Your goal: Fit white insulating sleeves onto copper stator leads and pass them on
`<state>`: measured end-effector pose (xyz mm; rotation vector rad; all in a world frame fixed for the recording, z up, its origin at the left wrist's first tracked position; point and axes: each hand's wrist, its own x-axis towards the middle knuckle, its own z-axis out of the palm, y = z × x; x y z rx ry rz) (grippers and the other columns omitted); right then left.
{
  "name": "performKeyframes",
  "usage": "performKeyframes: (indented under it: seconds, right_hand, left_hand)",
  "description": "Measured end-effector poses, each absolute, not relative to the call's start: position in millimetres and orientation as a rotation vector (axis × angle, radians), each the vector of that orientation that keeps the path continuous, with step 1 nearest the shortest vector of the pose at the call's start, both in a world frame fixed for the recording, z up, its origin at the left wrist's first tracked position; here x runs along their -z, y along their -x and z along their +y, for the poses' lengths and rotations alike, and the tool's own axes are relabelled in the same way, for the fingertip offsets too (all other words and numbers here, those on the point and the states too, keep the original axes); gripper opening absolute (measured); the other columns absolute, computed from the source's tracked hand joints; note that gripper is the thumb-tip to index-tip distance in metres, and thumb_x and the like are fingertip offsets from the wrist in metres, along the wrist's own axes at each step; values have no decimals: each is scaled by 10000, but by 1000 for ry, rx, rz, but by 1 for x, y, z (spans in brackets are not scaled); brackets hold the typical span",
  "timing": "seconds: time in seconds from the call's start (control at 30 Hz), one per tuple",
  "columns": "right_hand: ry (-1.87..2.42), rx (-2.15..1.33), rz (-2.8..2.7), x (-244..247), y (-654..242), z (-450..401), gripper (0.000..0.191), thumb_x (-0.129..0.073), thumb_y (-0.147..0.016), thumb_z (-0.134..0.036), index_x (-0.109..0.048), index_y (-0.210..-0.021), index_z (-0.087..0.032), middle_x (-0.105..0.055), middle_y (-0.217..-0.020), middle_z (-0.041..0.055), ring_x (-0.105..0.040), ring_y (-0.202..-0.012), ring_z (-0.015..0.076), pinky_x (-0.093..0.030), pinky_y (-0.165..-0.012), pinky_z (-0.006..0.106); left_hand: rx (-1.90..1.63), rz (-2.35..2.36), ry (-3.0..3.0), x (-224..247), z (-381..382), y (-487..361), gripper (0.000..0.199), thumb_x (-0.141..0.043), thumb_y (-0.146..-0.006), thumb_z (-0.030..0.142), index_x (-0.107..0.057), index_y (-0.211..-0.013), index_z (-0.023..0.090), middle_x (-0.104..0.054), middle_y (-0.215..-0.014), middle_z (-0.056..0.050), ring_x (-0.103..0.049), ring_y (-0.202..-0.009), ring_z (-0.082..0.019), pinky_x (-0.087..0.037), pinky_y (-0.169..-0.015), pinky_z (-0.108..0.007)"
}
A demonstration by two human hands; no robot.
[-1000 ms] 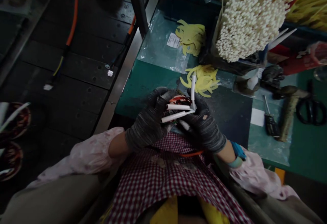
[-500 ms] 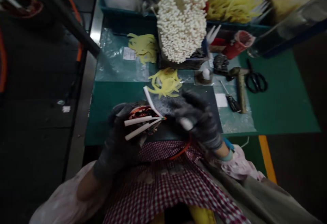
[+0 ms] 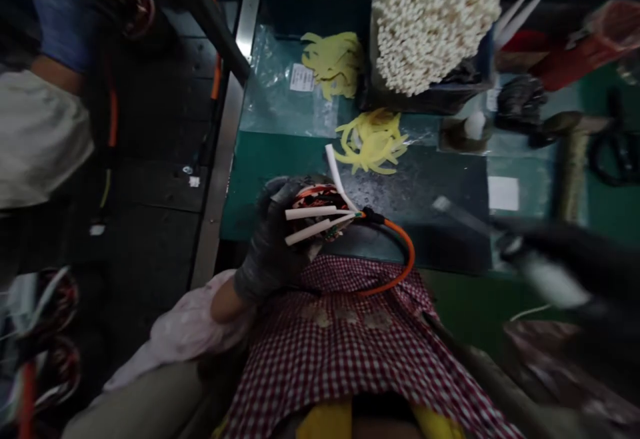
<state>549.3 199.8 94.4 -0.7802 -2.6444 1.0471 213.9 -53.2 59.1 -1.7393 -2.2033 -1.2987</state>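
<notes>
"So, what is nearest?"

"The wire coil (image 3: 320, 192). It is over the near edge of the dark mat (image 3: 445, 225), and the left hand (image 3: 265, 249) has its fingers curled around the coil's left side."

"What sticks out of it?"

"Three white tubes (image 3: 310, 213) on thin wires. Two lie across the coil and one points up past its far side. The wires meet at the coil's right, by a black wrap (image 3: 373, 215), and an orange cable (image 3: 411, 252) bends back from there."

"What just changed?"

"The right hand (image 3: 595, 252) went away. It was close to the coil, and now it is well off to the coil's right. So just the left hand holds the coil up now."

"Are its fingers wide?"

"I can't tell, it's too blurry. A pale thin thing (image 3: 463, 217) shows beside it, but I can't tell if it is held."

"And farther off?"

"Yellow strips (image 3: 373, 152) lie just past the coil. Past those, there's a big bunch of white-tipped sticks (image 3: 430, 32). Far to the coil's left is another person's blue glove (image 3: 65, 25)."
</notes>
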Motion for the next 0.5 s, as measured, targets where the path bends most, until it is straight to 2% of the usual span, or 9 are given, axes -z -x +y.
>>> performKeyframes:
  seconds: [0.07,0.17,0.27,0.5]
  right_hand:
    - [330,-1374,-2679,-109,-517,171,446,-586,-1130,-384,-649,-1563,-472,-875,-1212,50,-868,-919,255,-713,-708,344]
    - [140,-1520,-2664,-105,-459,141,487,-576,-1121,-212,-670,-1583,-339,-831,-1411,74,-853,-1179,252,-722,-1000,368]
    - [67,-1602,-2626,-88,-423,135,473,-538,-1121,-186,-710,-1553,-279,-789,-1496,78,-761,-1392,260,-619,-1221,435]
    - [-31,-1662,-2630,-82,-417,140,522,-556,-1088,-152,-704,-1565,-302,-789,-1497,66,-733,-1432,263,-585,-1265,456]
  left_hand:
    - [1277,-2207,1747,-59,-56,-215,770,-798,-1010,443,-438,-1657,235,-641,-1501,-163,-604,-1469,-360,-581,-1241,-602]
    - [1244,-2252,1711,-56,-61,-217,805,-801,-1004,487,-424,-1678,261,-602,-1544,-169,-586,-1492,-361,-566,-1257,-584]
    - [1235,-2274,1671,-53,-64,-220,835,-821,-989,488,-421,-1691,275,-576,-1560,-162,-575,-1504,-356,-555,-1272,-553]
    - [1229,-2275,1659,-53,-64,-223,859,-830,-981,480,-418,-1700,255,-552,-1553,-166,-587,-1490,-370,-559,-1257,-530]
